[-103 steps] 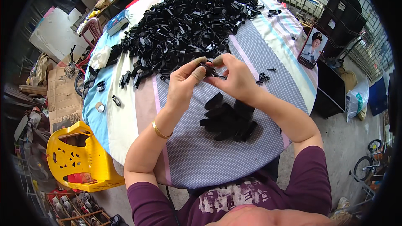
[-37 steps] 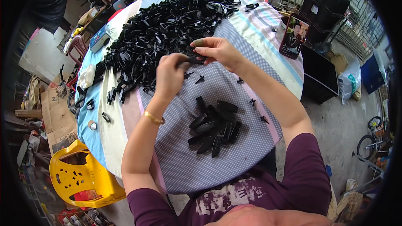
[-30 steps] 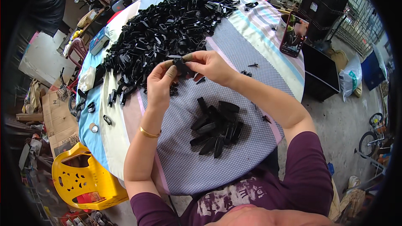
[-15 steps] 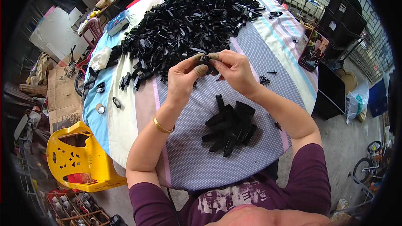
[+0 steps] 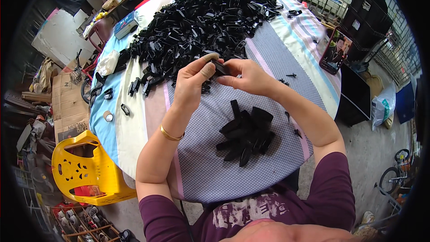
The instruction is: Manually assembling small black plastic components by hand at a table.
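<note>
Just in front of the big heap of black plastic parts (image 5: 192,31), both my hands are raised over the table. A small elongated black plastic piece (image 5: 219,67) is between them; its exact kind is hard to make out. My left hand (image 5: 190,80) pinches it between thumb and forefinger, which wear tan finger covers. My right hand (image 5: 250,77) has its fingers closed at the piece's other end, with the thumb beneath. Nearer to me lies a smaller pile of long black pieces (image 5: 246,136) on the dotted cloth.
The round table has a striped cloth (image 5: 130,139). Small dark pins (image 5: 291,75) lie right of my hands. A phone (image 5: 336,51) stands at the right edge. Leftward are a tape roll (image 5: 108,116), a blue box (image 5: 126,24) and a yellow chair (image 5: 89,170).
The black piece has been turned in my fingers, and more of its length shows. My right hand has shifted slightly right and lower, its thumb now under the piece.
</note>
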`<state>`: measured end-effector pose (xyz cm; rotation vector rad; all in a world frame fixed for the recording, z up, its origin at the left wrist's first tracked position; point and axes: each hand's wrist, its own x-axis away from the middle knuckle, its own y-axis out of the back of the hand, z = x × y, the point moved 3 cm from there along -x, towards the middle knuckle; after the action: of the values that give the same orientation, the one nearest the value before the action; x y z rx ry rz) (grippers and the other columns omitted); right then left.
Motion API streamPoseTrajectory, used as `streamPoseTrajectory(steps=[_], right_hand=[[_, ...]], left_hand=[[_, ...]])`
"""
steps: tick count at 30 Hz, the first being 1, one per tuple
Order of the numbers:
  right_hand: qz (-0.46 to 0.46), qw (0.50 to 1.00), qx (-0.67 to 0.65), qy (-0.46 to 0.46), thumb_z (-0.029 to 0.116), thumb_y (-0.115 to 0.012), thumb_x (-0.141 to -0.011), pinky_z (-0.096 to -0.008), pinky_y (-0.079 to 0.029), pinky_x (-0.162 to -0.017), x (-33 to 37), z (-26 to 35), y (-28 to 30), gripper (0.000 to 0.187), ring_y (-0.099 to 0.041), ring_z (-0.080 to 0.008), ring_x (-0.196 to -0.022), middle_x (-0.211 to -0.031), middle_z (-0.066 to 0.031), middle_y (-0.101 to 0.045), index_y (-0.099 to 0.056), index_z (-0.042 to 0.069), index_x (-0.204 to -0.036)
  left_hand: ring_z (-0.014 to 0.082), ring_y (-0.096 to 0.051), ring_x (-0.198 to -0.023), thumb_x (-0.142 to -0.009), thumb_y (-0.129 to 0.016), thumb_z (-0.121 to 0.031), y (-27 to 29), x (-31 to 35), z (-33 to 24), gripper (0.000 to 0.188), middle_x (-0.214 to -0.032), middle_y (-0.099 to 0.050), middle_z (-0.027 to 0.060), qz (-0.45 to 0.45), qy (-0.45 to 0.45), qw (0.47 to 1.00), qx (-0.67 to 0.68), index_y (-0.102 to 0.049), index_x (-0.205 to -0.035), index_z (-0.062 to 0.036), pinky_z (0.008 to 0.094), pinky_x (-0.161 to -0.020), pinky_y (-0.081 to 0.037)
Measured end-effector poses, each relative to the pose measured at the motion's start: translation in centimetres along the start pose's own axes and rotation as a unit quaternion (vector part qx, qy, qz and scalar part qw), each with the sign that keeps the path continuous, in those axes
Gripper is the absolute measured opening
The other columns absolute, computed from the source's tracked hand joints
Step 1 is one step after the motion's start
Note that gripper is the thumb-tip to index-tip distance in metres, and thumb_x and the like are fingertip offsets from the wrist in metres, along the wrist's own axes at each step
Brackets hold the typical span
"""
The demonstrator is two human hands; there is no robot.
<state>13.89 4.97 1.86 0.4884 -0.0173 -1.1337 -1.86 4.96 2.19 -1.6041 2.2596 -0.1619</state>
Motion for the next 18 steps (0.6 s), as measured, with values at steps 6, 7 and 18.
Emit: streamPoseTrajectory(steps=[6,7,18], right_hand=[[-0.030,0.999,0.001,0.035,0.022,-0.071,-0.077,-0.0268,-0.043,-0.055,0.5,0.1,-1.3,0.026,-0.056,-0.0121,-0.058,-0.066,-0.0088,-0.062,-0.065,-0.001,-0.086],[-0.047,0.997,0.013,0.059,0.022,-0.071,-0.077,-0.0271,-0.042,-0.054,0.4,0.3,-1.5,0.025,-0.056,-0.0127,-0.057,-0.064,-0.0087,-0.061,-0.065,-0.001,-0.086],[0.058,0.841,0.421,0.334,0.040,-0.062,-0.076,-0.0554,-0.024,-0.102,-3.1,0.1,-6.0,0.049,-0.029,-0.0283,-0.130,-0.134,-0.0090,-0.040,-0.054,0.021,-0.120]], left_hand=[[0.0178,-0.060,-0.094,-0.086,-0.060,-0.011,0.9,0.4,-0.4,0.027,-0.099,-0.065,0.0124,0.032,-0.003,0.999,-0.035,-0.060,-0.109,0.0027,0.0275,-0.088,-0.045],[0.0174,-0.060,-0.093,-0.085,-0.061,-0.011,1.0,0.5,-0.6,0.028,-0.098,-0.065,0.0122,0.030,-0.005,0.999,-0.032,-0.060,-0.110,0.0026,0.0266,-0.088,-0.044],[0.0274,-0.058,-0.072,-0.072,-0.070,-0.016,-3.6,7.4,-3.3,0.028,-0.076,-0.062,0.0105,0.236,-0.058,0.811,-0.532,-0.064,-0.098,-0.0060,0.0361,-0.068,-0.048]])
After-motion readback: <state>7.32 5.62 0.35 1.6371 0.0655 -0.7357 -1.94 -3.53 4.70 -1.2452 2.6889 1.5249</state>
